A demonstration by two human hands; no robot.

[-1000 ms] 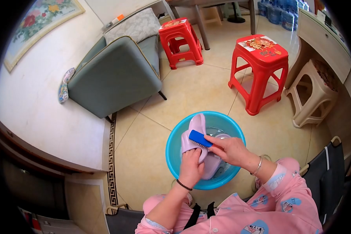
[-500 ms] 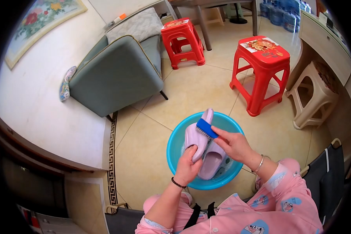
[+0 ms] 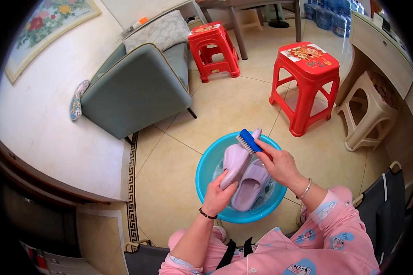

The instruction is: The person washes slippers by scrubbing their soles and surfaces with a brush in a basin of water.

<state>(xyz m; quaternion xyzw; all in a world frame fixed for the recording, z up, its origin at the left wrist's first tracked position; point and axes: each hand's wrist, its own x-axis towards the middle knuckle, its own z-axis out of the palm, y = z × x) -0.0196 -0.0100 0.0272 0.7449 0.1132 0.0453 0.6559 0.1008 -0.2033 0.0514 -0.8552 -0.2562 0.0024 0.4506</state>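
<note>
My left hand point(image 3: 219, 192) is closed on the heel end of a lilac slipper point(image 3: 236, 160), holding it tilted on its side over a turquoise basin point(image 3: 202, 172). In my right hand point(image 3: 280, 165) is a blue scrubbing brush point(image 3: 249, 140) with pale bristles, which face the slipper's upper near its toe end. Whether the bristles touch it I cannot tell. A second lilac slipper point(image 3: 247, 192) lies sole down in the basin, among suds and a little water.
Two red plastic stools point(image 3: 307, 59) point(image 3: 213, 50) stand beyond the basin. To the left is a grey-green armchair point(image 3: 137, 91); a beige stool point(image 3: 369, 110) sits under the desk point(image 3: 383, 43) at right. Water bottles point(image 3: 328, 18) stand at the back.
The held slipper has turned further onto its side and shifted slightly right. The brush has moved up and right, with its bristles now more visible. The second slipper shows more.
</note>
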